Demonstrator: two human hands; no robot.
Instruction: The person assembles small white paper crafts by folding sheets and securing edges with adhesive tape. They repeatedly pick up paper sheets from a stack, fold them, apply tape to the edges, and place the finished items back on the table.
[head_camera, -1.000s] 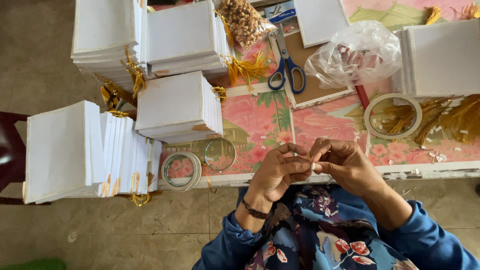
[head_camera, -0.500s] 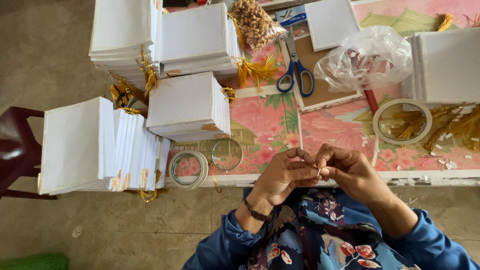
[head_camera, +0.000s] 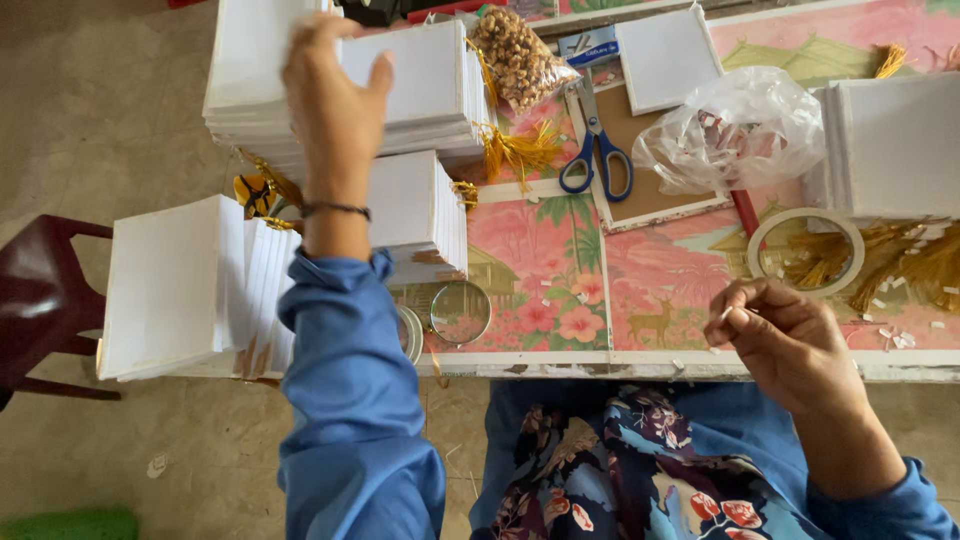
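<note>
My left hand is stretched far out over the tall stack of white cards at the back left. Its fingers are spread, it is blurred, and nothing shows in it. My right hand stays near the table's front edge, thumb and fingers pinched on a small white scrap. A lower white card stack lies just right of my left forearm. Yellow tassels stick out between the stacks.
Blue-handled scissors lie on a brown board, with a crumpled clear plastic bag beside them. A tape roll and more tassels sit at the right. Clear rings lie at the pink floral table's front edge. A dark chair stands at the left.
My hands were together in front of me, working on something small. My left hand has now let go and swung up and left over the card stacks. My right hand stayed.
</note>
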